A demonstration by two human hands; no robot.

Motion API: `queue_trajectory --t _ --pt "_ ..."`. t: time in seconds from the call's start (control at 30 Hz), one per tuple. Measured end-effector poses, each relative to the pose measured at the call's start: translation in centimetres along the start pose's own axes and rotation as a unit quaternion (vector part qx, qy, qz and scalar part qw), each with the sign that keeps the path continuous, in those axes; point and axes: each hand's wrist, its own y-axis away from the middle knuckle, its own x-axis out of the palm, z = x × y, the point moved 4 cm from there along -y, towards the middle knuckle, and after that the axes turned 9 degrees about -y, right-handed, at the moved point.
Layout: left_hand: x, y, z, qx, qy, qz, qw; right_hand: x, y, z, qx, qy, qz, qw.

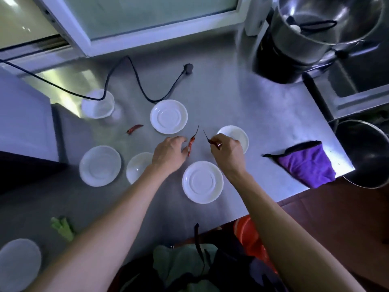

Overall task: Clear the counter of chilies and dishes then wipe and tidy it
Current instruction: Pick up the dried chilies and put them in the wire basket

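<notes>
On the steel counter (242,106) lie several white saucers and small bowls: one saucer (168,116) at the back, one (202,182) near my wrists, one (100,166) at the left. My right hand (226,149) pinches a dried red chili (211,140) by its body, stem pointing up-left, in front of a white bowl (237,135). My left hand (169,153) has its fingertips on a second red chili (192,142) lying on the counter. A third chili (134,129) lies alone further left. A small bowl (137,167) sits partly under my left wrist.
A black power cord with plug (188,68) snakes over the back of the counter, across a white bowl (97,103). A purple cloth (305,163) lies at the right edge. Steel pots (315,28) stand at back right. Green scraps (62,226) and another plate (19,262) are at the near left.
</notes>
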Motion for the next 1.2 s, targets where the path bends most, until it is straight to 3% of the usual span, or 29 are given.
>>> queue_trajectory --t 0.3,0.8,0.97,1.2 --pt "2.4 -3.0 -1.7 -0.085 -0.027 -0.022 0.996 -0.9 -3.3 -1.0 -0.027 -0.021 0.068 0.997" --pt "5.6 -3.6 -1.8 -0.097 -0.080 0.001 0.992 -0.5 -3.8 -2.5 -0.053 -0.016 0.102 0.993" --pt "4.8 -2.2 -0.9 -0.143 -0.007 -0.037 0.989 -0.2 -3.6 -2.0 -0.052 -0.027 0.106 0.993" --pt "1.4 1.6 0.5 -0.110 -0.033 -0.087 0.990 1.1 -2.9 0.5 -0.073 -0.019 0.115 0.991"
